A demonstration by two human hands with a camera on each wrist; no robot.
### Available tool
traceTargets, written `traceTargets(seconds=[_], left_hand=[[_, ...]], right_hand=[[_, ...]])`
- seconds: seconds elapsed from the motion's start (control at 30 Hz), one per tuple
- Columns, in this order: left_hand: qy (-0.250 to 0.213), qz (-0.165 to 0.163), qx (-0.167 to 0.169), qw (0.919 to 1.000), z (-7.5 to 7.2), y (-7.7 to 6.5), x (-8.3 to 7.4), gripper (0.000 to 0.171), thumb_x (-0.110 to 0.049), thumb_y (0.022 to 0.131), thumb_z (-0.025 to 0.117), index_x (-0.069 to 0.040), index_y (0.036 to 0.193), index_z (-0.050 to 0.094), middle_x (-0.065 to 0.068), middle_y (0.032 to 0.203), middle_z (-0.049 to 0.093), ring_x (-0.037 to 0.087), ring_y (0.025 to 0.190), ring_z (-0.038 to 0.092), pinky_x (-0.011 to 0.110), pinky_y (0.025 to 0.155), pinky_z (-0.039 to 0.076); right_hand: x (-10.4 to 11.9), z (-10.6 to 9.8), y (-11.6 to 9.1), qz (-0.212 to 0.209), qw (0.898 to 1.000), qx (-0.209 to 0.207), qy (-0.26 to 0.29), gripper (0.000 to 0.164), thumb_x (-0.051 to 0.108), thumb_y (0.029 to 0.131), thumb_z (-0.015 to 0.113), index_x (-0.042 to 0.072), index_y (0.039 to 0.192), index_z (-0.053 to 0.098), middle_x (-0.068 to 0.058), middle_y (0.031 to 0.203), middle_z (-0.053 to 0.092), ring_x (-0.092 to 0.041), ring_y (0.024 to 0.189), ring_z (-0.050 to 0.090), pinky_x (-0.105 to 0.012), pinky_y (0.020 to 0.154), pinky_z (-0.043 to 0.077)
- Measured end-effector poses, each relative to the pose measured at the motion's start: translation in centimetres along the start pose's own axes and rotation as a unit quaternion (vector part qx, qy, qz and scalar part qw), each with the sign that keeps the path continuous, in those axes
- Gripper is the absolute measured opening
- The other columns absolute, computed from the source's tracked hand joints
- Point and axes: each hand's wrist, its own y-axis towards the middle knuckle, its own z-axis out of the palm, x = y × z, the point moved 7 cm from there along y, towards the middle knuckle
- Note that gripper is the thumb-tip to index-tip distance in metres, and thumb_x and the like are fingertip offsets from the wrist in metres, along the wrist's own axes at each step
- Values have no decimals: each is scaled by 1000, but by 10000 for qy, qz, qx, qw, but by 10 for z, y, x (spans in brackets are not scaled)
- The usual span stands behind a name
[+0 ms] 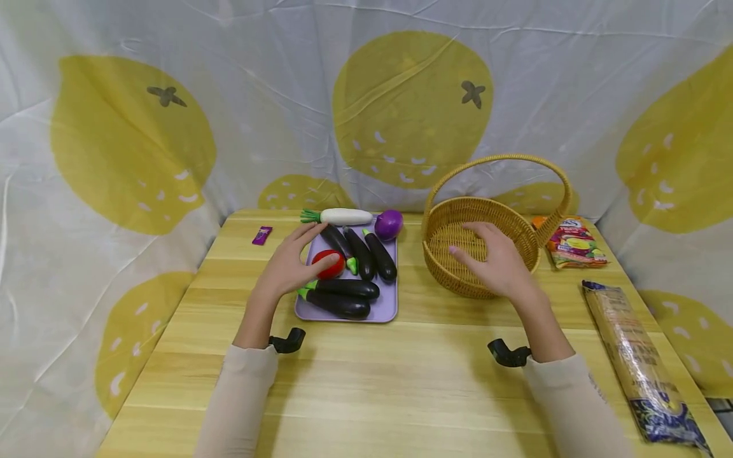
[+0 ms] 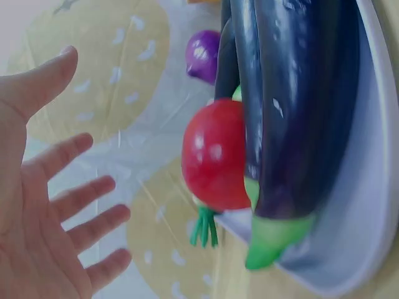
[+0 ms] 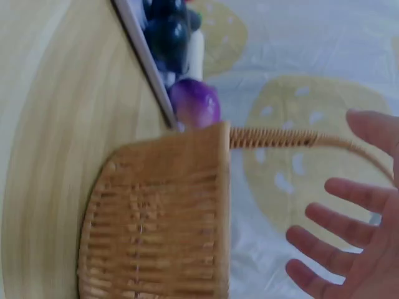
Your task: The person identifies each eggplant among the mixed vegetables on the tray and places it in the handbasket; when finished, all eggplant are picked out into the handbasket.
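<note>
Above the left edge of a lilac tray (image 1: 389, 306), my left hand (image 1: 291, 267) hovers with fingers extended and holds nothing. Its thumb overlaps a red tomato-like ball (image 1: 336, 270) in the head view. Several dark eggplants (image 1: 346, 288) with green ends lie on the tray. A white radish (image 1: 346, 217) with green leaves and a purple onion (image 1: 389, 225) lie along its back edge. My right hand (image 1: 499, 262) is held over a wicker basket (image 1: 455, 277), fingers relaxed and apart. In the right wrist view no finger grips the basket's handle (image 3: 274, 137).
Colourful snack packets (image 1: 575, 245) lie right of the basket. A long clear package (image 1: 641, 362) runs along the table's right edge. Left of the tray is a small purple packet (image 1: 262, 235). A lemon-print cloth (image 1: 275, 95) hangs behind the wooden table (image 1: 389, 394).
</note>
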Motion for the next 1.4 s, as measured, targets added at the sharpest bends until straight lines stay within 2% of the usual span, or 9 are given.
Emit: traceTargets(seconds=[0.2, 0.37, 0.53, 0.7, 0.83, 0.93, 1.03, 1.27, 1.4], left_hand=[[-315, 106, -13, 9994, -4, -6, 21, 71, -57, 97, 62, -36, 160, 37, 8, 168, 29, 40, 154, 28, 71, 117, 29], [-554, 94, 6, 9984, -3, -8, 41, 59, -42, 105, 55, -23, 159, 41, 12, 163, 37, 42, 144, 42, 65, 115, 37], [-780, -159, 85, 9968, 2, -9, 64, 54, -41, 110, 45, -19, 159, 41, 16, 162, 39, 42, 130, 52, 61, 109, 44], [-770, -453, 321, 9955, 10, -7, 80, 53, -39, 109, 49, -20, 158, 43, 16, 161, 42, 45, 129, 54, 61, 109, 44], [-924, -739, 425, 9921, 16, -5, 87, 52, -34, 107, 55, -20, 156, 47, 18, 159, 45, 46, 126, 60, 58, 107, 48], [-1092, -931, 532, 9882, 20, -5, 89, 51, -32, 106, 57, -19, 155, 48, 20, 155, 48, 40, 105, 71, 49, 94, 57], [-1314, -1091, 726, 9826, 26, -5, 91, 50, -29, 106, 58, -19, 155, 49, 20, 150, 53, 30, 87, 71, 36, 78, 60], [-1403, -1254, 806, 9788, 34, -6, 97, 44, -26, 106, 56, -17, 149, 56, 20, 133, 63, 24, 96, 66, 26, 73, 59], [-1186, -1128, 789, 9833, 36, -5, 99, 45, -23, 103, 62, -18, 147, 59, 19, 139, 60, 25, 93, 63, 26, 72, 56]], right_hand=[[25, 17, -7, -578, 9981, 20, 193, 64, 50, 99, 65, 12, 149, 51, -13, 148, 55, -38, 136, 51, -60, 111, 42], [40, 34, -10, -834, 9960, 35, 333, 60, 45, 98, 69, 10, 145, 55, -10, 144, 59, -35, 131, 56, -55, 108, 47], [54, 58, -12, -1023, 9932, 242, 493, 55, 41, 97, 71, 11, 142, 58, -7, 138, 62, -32, 126, 60, -51, 106, 49], [65, 81, -13, -1140, 9893, 420, 806, 49, 30, 94, 76, 12, 138, 61, -8, 133, 65, -30, 118, 62, -51, 101, 52], [69, 102, -14, -1047, 9856, 697, 1129, 50, 29, 94, 76, 10, 138, 61, -12, 136, 64, -34, 119, 62, -51, 100, 53], [73, 116, -16, -1047, 9828, 849, 1266, 50, 29, 95, 75, 8, 137, 61, -15, 136, 63, -34, 118, 63, -51, 99, 54], [77, 127, -18, -1085, 9799, 937, 1388, 50, 28, 94, 76, 7, 136, 61, -16, 134, 64, -32, 117, 63, -51, 97, 56], [83, 139, -20, -1105, 9756, 1070, 1568, 51, 27, 93, 77, 6, 137, 61, -11, 135, 64, -31, 117, 64, -47, 95, 58], [84, 142, -21, -1068, 9756, 1097, 1573, 50, 28, 94, 76, 8, 137, 61, -9, 134, 64, -31, 116, 65, -45, 94, 58]])
